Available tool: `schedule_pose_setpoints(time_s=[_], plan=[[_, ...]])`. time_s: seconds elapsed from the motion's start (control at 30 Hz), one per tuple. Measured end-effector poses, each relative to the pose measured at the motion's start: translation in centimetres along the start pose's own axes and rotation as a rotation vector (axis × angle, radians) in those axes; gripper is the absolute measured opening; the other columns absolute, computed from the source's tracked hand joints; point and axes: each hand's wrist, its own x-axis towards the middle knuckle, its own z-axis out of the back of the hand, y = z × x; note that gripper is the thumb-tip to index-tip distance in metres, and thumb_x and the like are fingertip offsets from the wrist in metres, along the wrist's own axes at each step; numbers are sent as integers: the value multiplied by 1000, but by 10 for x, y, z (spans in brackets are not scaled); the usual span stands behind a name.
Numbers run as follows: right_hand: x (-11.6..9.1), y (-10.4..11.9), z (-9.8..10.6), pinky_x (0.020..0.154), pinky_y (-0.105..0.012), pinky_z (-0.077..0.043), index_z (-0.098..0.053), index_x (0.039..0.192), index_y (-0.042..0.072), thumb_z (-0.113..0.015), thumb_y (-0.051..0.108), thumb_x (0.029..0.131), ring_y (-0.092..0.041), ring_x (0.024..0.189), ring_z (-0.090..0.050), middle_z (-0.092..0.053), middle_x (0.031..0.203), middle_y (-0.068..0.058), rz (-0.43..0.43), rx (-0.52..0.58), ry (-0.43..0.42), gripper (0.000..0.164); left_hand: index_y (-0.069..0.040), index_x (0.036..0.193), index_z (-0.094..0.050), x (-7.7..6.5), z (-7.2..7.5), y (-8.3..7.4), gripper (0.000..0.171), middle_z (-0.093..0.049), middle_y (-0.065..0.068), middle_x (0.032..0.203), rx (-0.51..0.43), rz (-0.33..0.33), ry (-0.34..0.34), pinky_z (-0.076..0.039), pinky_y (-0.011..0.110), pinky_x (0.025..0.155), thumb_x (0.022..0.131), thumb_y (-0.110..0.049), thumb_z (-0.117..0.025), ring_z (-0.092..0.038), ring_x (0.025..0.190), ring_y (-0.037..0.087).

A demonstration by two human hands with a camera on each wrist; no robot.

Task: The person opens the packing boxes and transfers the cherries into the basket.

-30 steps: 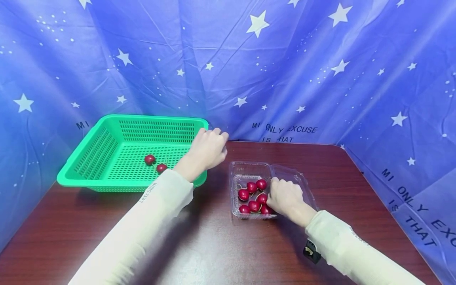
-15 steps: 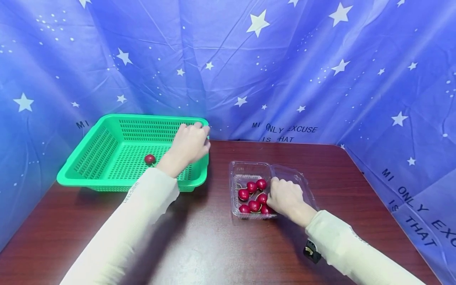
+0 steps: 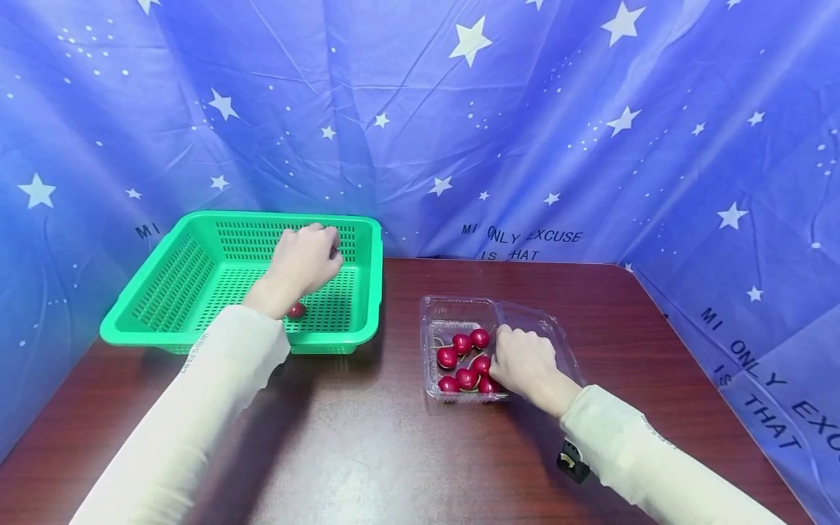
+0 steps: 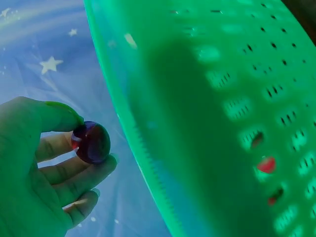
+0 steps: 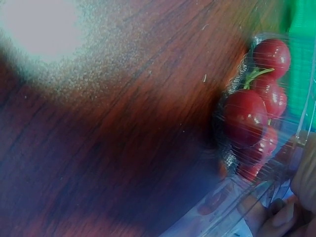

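Observation:
A red cherry [image 4: 92, 143] is pinched between the thumb and fingers of my left hand [image 3: 300, 259]. That hand is over the green plastic basket [image 3: 367, 321], above its floor. In the head view the pinched cherry is hidden behind the hand. One cherry [image 3: 297, 310] lies on the basket floor, just beside my left wrist. My right hand [image 3: 527, 367] grips the near right edge of a clear plastic box [image 3: 457, 299], which contains several cherries [image 3: 447, 358] with green stems. The box's clear lid [image 3: 541, 326] lies folded out to the right, partly covered by the right hand.
Both box and basket stand on a dark red-brown wooden table [image 3: 367, 437], the basket left of the box. A blue curtain [image 3: 420, 131] with white stars hangs behind the table and along its sides. A small black device [image 3: 573, 461] shows under the right wrist.
My left hand has moved leftward with the cherry, from beside the basket's right rim to over its inside. The right hand keeps its grip on the box.

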Motion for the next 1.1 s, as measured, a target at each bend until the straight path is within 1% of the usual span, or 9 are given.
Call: schedule_pose_setpoints(time_s=[0.07,0.23,0.43,0.53,0.63,0.67,0.8,1.0,1.1], plan=[[0,0,0,48,-52,-51,-54,73,0,-59,16,74,-42,63,-64,-69,72,-24,-1,-1,3,17,0,94,-64,0,-1,4,19,-65,17,87,1,17,12,-46,50,72,87,-11,-50,-58,80,33],[-2,-1,1,47,-52,-51,-54,73,0,-59,15,74,-42,62,-64,-68,71,-23,-4,0,7,16,-1,87,-61,-1,-4,14,15,-63,17,84,23,49,67,-47,50,71,86,-10,-50,-55,77,32],[-1,0,1,48,-52,-51,-54,72,0,-59,15,74,-42,63,-64,-68,71,-23,1,1,0,16,3,98,-63,-5,-8,33,22,-66,23,94,32,116,137,-51,52,73,86,-10,-50,-59,81,35],[0,0,1,48,-52,-51,-54,73,0,-59,16,74,-43,64,-65,-69,72,-24,0,-2,-4,17,4,97,-62,-9,-10,41,22,-66,26,95,28,147,166,-51,53,71,87,-9,-48,-58,79,36],[0,0,1,47,-52,-51,-54,73,0,-59,16,74,-43,63,-65,-68,71,-24,2,-3,-5,17,5,95,-61,-13,-12,47,20,-65,28,97,40,160,193,-51,53,71,86,-8,-48,-58,78,36],[0,0,1,47,-52,-51,-54,73,0,-59,16,74,-43,63,-65,-68,71,-23,3,-3,-5,17,5,96,-60,-14,-13,48,20,-65,28,98,49,160,202,-52,54,73,86,-8,-48,-59,81,38],[0,0,0,46,-52,-50,-54,73,0,-58,15,74,-42,62,-64,-68,70,-23,4,-1,-6,16,7,106,-60,-16,-17,52,27,-63,32,109,52,162,238,-52,56,78,86,-7,-50,-59,92,43],[1,1,0,47,-52,-51,-54,73,0,-59,16,74,-43,64,-65,-69,71,-24,1,-3,-7,17,8,115,-57,-17,-22,56,34,-58,36,118,33,189,272,-52,57,76,86,-7,-48,-58,95,47],[0,1,1,47,-52,-51,-54,73,0,-59,16,74,-43,63,-65,-68,71,-24,0,-3,0,17,10,122,-54,-17,-22,57,40,-56,38,123,31,192,270,-52,57,77,86,-6,-47,-58,98,50]])
